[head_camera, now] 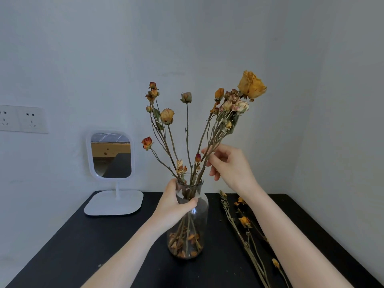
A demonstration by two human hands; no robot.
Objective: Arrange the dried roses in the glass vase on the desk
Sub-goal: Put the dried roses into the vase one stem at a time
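A clear glass vase point(199, 223) stands on the black desk point(87, 246), with several dried roses point(188, 129) fanning upward from its neck and fallen petals at its bottom. My left hand point(173, 206) grips the vase at its shoulder. Above and to the right of the neck, my right hand point(228, 165) pinches the stems of a cluster topped by a large yellow rose point(251, 85). That cluster leans to the right, its stems running down into the vase.
More dried roses point(245, 222) lie loose on the desk to the right of the vase, partly under my right forearm. A white standing mirror point(111, 156) sits at the back left. Wall sockets point(22, 119) are at the far left.
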